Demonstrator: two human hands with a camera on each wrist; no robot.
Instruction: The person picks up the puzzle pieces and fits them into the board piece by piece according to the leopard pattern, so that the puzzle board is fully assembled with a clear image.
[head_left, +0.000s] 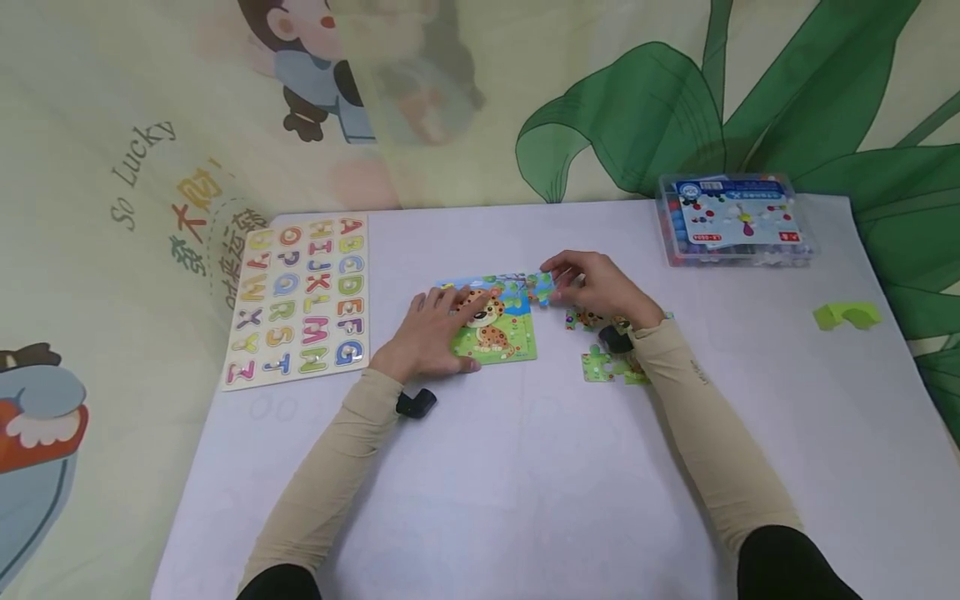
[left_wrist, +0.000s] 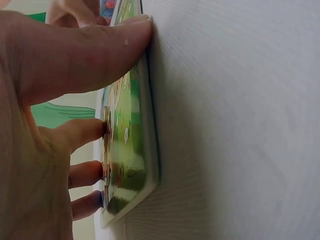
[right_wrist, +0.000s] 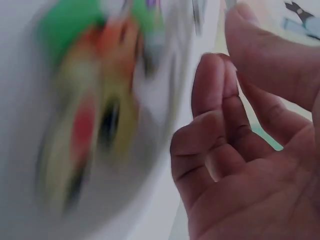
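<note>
A puzzle board [head_left: 517, 346] with a spotted cartoon leopard lies on the table under my left hand [head_left: 431, 333]. The left fingers are spread, their tips resting on the pieces, and the thumb lies at the board's near edge. In the left wrist view, that thumb [left_wrist: 90, 57] crosses the rim. My right hand [head_left: 596, 283] is at the board's far right corner, pinching a blue and green puzzle piece [head_left: 539, 287] that sticks out past the edge. In the right wrist view the other fingers [right_wrist: 192, 145] are curled, and the piece is hidden.
Loose puzzle pieces [head_left: 597, 364] lie beneath and beside the right wrist. An alphabet board [head_left: 296, 304] stands at the left. At the back right is a clear plastic box [head_left: 738, 221], with a green arched block [head_left: 847, 315] nearer the right edge.
</note>
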